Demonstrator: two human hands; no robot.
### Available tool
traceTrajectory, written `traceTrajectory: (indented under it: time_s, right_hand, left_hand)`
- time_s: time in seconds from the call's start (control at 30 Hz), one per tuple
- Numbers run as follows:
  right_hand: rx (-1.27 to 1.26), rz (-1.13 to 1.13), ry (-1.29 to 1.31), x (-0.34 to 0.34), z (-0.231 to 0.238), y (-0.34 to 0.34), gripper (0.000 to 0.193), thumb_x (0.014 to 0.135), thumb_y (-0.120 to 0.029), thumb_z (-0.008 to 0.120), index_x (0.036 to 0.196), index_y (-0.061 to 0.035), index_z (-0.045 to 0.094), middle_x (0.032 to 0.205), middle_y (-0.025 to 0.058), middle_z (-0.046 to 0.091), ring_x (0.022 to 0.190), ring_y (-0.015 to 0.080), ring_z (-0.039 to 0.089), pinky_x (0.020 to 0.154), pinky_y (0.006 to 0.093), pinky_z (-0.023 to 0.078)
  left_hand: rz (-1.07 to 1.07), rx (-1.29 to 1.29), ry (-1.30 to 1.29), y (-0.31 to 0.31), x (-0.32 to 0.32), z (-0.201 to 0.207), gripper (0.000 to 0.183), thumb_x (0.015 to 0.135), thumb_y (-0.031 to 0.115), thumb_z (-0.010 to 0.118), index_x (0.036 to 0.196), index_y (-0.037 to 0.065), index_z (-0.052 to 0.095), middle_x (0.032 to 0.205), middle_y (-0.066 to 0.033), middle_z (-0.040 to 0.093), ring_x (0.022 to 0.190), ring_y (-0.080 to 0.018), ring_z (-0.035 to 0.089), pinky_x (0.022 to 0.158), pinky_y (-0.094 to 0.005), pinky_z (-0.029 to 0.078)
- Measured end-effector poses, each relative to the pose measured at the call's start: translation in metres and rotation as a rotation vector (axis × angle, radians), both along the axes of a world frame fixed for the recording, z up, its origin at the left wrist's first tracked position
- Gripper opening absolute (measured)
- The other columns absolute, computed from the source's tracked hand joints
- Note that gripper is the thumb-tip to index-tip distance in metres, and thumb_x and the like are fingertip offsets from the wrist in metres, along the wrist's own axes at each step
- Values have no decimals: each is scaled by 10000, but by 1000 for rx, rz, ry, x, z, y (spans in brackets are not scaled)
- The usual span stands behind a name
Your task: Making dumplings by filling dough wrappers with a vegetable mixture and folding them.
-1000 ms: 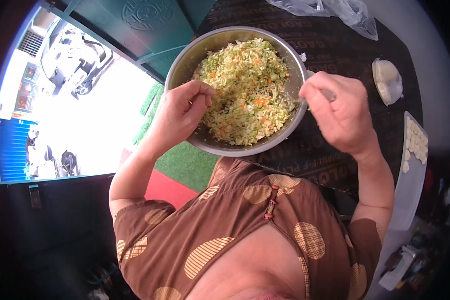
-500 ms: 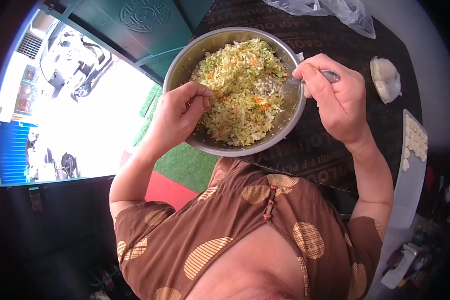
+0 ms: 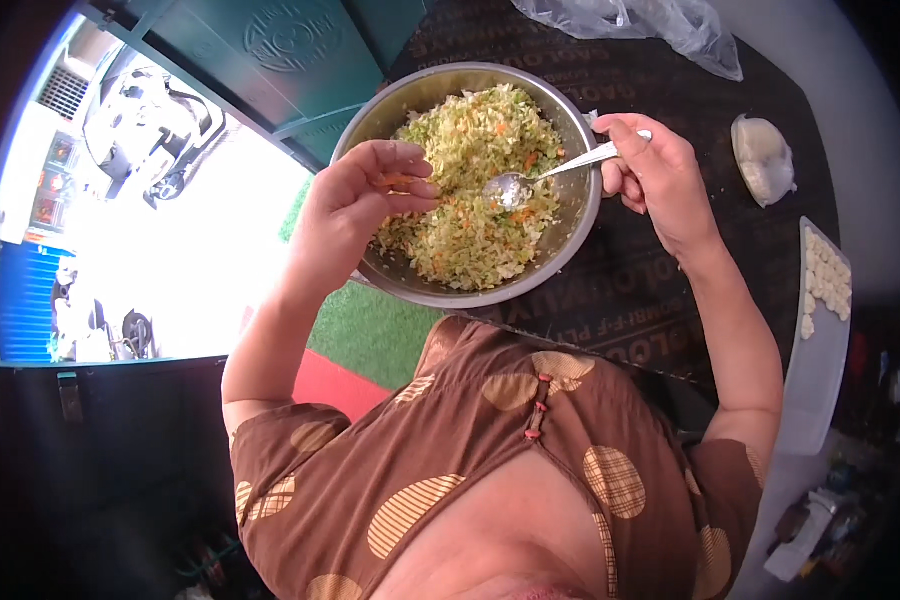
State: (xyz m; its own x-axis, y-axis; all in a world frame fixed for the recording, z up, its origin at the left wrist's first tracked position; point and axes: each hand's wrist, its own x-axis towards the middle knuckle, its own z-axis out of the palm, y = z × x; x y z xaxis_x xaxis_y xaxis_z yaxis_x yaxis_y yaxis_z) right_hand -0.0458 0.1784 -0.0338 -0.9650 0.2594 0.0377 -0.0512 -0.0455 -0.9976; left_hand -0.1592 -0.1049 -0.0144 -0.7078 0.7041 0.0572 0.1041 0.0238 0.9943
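Pinched by right hand (image 3: 658,185), upper centre of frame: metal spoon (image 3: 576,163), over chopped vegetables (image 3: 465,245). Left hand (image 3: 358,195), upper left: curled, hold unclear.

Very bright light comes in from outside, past the tabletop's (image 3: 635,275) left edge. The ground (image 3: 215,255) there is just white glare. The spoon (image 3: 509,190) shines. The food (image 3: 480,245) looks clear. Far past the tabletop's right edge, small things (image 3: 820,525) look dim and blurry. That edge bends like a bow, and the picture's corners go black.
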Motion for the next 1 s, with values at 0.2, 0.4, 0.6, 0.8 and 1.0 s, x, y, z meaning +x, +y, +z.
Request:
traceTrajectory:
  time_s: [0.2,0.4,0.6,0.8,1.0]
  right_hand:
    - [76,-105,-67,16,4,8,369,1003,-333,435,1123,-13,574,632,8,531,492,16,365,429,180,297]
    - [195,-134,8,32,1,29,390,1008,-337,417,1067,9,588,628,4,529,490,20,364,431,184,295]
    - [192,-137,22,48,-11,47,331,997,-288,454,980,-5,622,631,-17,533,496,10,373,437,176,296]
    - [184,-134,12,58,-34,79,268,976,-262,499,964,-31,633,662,-29,542,513,10,391,447,170,297]
    - [416,-198,150,68,-51,102,197,963,-192,515,958,-36,635,703,-28,557,565,6,418,500,175,314]
  left_hand:
    - [-34,112,-244,11,12,6,374,827,-118,373,1174,-75,507,1103,-162,582,995,-223,621,931,-361,516]
    - [-38,186,-170,34,34,8,280,896,-95,409,1148,-64,526,1084,-154,601,973,-232,645,910,-374,538]
    - [-204,281,-220,81,95,5,271,924,-77,387,1160,-64,520,1109,-182,597,994,-247,644,901,-376,542]
    - [-366,241,-357,147,128,-22,208,945,-34,436,1141,-66,501,1068,-154,579,962,-241,642,886,-356,543]
    - [-231,222,-467,198,116,-57,208,951,5,428,1140,-70,472,1024,-180,583,905,-261,644,836,-353,557]
